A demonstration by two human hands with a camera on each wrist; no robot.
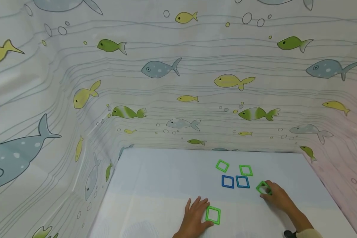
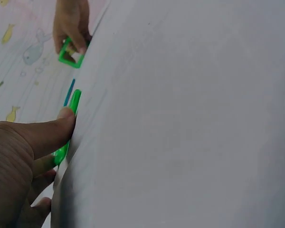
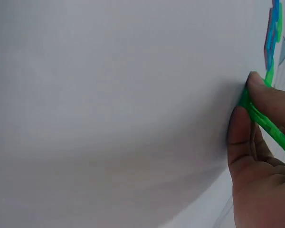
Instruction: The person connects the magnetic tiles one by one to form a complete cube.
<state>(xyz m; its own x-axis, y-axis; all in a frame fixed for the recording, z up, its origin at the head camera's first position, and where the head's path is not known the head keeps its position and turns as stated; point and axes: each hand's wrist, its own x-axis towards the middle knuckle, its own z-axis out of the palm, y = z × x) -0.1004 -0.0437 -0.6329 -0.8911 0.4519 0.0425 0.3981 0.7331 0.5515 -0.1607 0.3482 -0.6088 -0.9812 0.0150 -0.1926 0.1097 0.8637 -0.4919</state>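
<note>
My right hand [image 1: 278,197] pinches a green square frame [image 3: 270,131] between thumb and fingers at the table's right side; the frame stands tilted, one corner low by the tabletop. At the front, my left hand [image 1: 194,216] spans another green square frame [image 1: 213,215], thumb at its near edge and index finger at its far left corner. The left wrist view shows this frame [image 2: 75,102] nearly edge-on between thumb and finger. Beyond the hands lie two blue square frames [image 1: 227,181] side by side, with two more green square frames [image 1: 246,170] just behind them.
The white table [image 1: 154,178] has a far edge against a fish-print curtain [image 1: 166,109], which also rises on the left and right. A dark object [image 1: 290,234] shows by the right sleeve [image 1: 309,233].
</note>
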